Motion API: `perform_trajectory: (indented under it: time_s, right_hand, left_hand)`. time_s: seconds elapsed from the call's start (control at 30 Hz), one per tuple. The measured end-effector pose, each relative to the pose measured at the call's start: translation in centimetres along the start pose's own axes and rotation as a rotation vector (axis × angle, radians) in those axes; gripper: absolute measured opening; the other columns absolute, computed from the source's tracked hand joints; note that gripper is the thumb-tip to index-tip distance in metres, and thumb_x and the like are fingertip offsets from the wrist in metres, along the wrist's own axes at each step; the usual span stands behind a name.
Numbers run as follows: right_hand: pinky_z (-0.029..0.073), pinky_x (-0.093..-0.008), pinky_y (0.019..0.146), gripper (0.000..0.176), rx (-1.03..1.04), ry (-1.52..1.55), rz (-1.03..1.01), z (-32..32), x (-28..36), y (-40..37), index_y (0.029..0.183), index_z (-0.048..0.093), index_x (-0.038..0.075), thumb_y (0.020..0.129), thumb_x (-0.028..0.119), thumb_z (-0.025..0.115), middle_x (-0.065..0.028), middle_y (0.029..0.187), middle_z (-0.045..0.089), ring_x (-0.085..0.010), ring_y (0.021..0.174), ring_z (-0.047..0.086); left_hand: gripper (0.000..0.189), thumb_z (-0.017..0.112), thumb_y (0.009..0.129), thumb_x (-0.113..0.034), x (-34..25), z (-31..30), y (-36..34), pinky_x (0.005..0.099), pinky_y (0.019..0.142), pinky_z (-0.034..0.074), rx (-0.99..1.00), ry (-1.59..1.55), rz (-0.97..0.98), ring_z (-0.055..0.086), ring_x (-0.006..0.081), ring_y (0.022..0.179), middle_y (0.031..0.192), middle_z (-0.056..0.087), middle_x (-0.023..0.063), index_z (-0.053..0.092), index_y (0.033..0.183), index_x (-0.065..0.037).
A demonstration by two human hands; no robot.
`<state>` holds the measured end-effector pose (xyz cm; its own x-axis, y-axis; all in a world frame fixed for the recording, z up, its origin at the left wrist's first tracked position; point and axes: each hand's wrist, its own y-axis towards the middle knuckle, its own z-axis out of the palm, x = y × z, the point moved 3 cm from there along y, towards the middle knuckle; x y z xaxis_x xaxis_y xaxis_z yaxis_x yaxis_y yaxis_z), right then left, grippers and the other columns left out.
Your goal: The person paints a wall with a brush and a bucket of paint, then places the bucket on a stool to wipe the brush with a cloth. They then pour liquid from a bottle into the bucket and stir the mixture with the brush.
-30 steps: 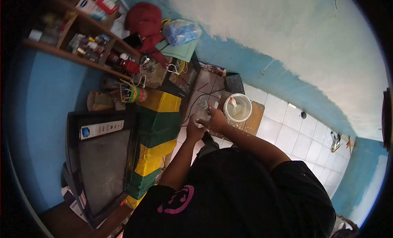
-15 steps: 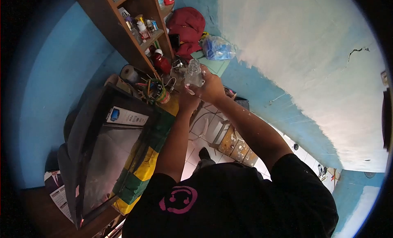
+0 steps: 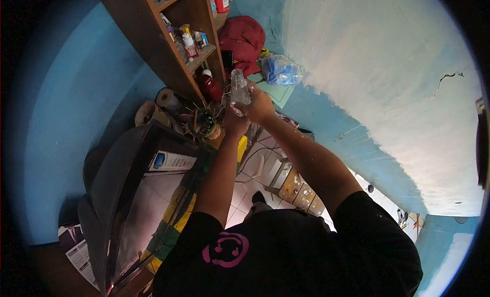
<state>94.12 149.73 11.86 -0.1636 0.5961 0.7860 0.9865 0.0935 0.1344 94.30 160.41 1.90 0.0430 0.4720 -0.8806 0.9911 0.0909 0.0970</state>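
Note:
Both hands are together at arm's length, around a clear, see-through bottle-like container point(image 3: 239, 90) that narrows toward its far end. My right hand point(image 3: 261, 106) is closed on its right side. My left hand point(image 3: 235, 124) grips the near end from below, its fingers partly hidden behind the container. Just beyond and to the left, a red bottle point(image 3: 211, 88) with a white cap stands by the shelf. A holder with sticks and pens point(image 3: 208, 126) is left of my left wrist.
A wooden shelf point(image 3: 178, 67) with small bottles rises at the left. Nearer stands a dark television point(image 3: 153, 195) over a green and yellow cloth point(image 3: 171, 228). A maroon bag point(image 3: 242, 41) and a blue plastic packet point(image 3: 282, 71) lie by the wall. A paint-spotted wooden stool point(image 3: 301, 192) is below.
The view has shifted, so the shelf and television appear lower and farther right. The clear container is turned slightly and still held in both hands.

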Motion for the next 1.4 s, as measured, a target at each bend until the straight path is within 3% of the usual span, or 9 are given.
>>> perform_trajectory:
  time_s: [0.27,0.4,0.5,0.7,0.9,1.1,1.13,1.23,1.4]
  right_hand:
    - [0.044,-0.0430,0.081,0.065,0.070,-0.004,-0.038,-1.0,0.1,-0.4,0.121,0.040,0.011,0.067,0.030,0.070,-0.0192,0.098,0.059,-0.0370,0.093,0.056]
    - [0.043,-0.0422,0.083,0.066,0.098,-0.076,-0.065,-0.3,-2.2,-0.5,0.124,0.037,0.012,0.068,0.029,0.069,-0.0196,0.101,0.058,-0.0377,0.096,0.055]
    - [0.043,-0.0389,0.085,0.068,0.123,-0.073,-0.063,-1.0,-3.4,-1.2,0.123,0.039,0.010,0.067,0.028,0.071,-0.0180,0.106,0.058,-0.0347,0.100,0.055]
    - [0.043,-0.0376,0.086,0.064,0.154,-0.039,0.137,-5.9,-8.5,-6.2,0.123,0.041,0.009,0.069,0.028,0.070,-0.0187,0.109,0.056,-0.0323,0.102,0.054]
    - [0.045,-0.0381,0.083,0.057,0.061,-0.146,0.345,-10.7,-21.9,-15.1,0.118,0.046,0.008,0.071,0.028,0.069,-0.0190,0.104,0.058,-0.0302,0.097,0.058]
    - [0.045,-0.0389,0.081,0.047,-0.024,-0.240,0.607,-15.9,-27.5,-24.4,0.111,0.052,0.006,0.071,0.027,0.068,-0.0209,0.099,0.059,-0.0323,0.092,0.059]
    - [0.045,-0.0390,0.082,0.047,-0.051,-0.238,0.609,-16.3,-28.5,-25.7,0.110,0.053,0.006,0.071,0.027,0.068,-0.0211,0.099,0.060,-0.0328,0.093,0.058]
    - [0.043,-0.0380,0.084,0.045,-0.050,-0.328,0.639,-16.5,-31.7,-28.7,0.106,0.054,0.005,0.071,0.030,0.067,-0.0180,0.099,0.060,-0.0324,0.095,0.056]
    - [0.046,-0.0391,0.081,0.054,-0.008,-0.012,0.683,-14.2,-37.0,-32.9,0.116,0.045,0.004,0.076,0.034,0.065,-0.0230,0.105,0.056,-0.0338,0.094,0.057]
  left_hand:
    - [0.054,0.068,0.069,-0.027,1.0,0.7,-0.8,0.0420,0.078,0.044,-0.083,0.173,0.125,0.054,0.0348,0.097,0.104,0.054,0.0191,0.039,0.108,-0.003]
    - [0.058,0.067,0.069,-0.023,1.0,1.0,-1.2,0.0417,0.081,0.043,-0.053,0.014,-0.087,0.053,0.0343,0.098,0.106,0.053,0.0197,0.037,0.113,-0.002]
    - [0.069,0.067,0.069,-0.023,2.1,1.5,-1.6,0.0406,0.084,0.043,-0.131,0.056,-0.051,0.053,0.0352,0.099,0.110,0.052,0.0207,0.031,0.124,-0.001]
    - [0.082,0.068,0.068,-0.023,1.2,3.3,-8.6,0.0384,0.099,0.031,-0.276,0.016,-0.237,0.035,0.0385,0.119,0.124,0.038,0.0284,0.022,0.129,0.006]
    - [0.073,0.064,0.072,-0.024,4.2,11.8,-16.7,0.0371,0.101,0.027,0.123,0.157,-0.132,0.033,0.0355,0.122,0.127,0.035,0.0292,0.027,0.126,0.007]
    - [0.068,0.063,0.074,-0.022,4.0,20.7,-21.7,0.0349,0.098,0.033,0.774,-0.092,-0.451,0.041,0.0296,0.118,0.129,0.037,0.0262,0.031,0.126,0.006]
    - [0.068,0.062,0.074,-0.018,4.8,22.4,-22.0,0.0347,0.095,0.035,0.791,0.025,-0.331,0.041,0.0291,0.119,0.129,0.037,0.0262,0.029,0.129,0.004]
    - [0.067,0.061,0.075,-0.013,4.2,25.6,-23.4,0.0337,0.093,0.038,0.823,-0.016,-0.487,0.042,0.0270,0.118,0.128,0.039,0.0250,0.028,0.131,0.002]
    - [0.046,0.058,0.078,-0.017,6.7,29.2,-24.7,0.0296,0.069,0.042,0.870,-0.314,-0.745,0.048,0.0117,0.091,0.107,0.051,0.0027,0.041,0.120,-0.011]
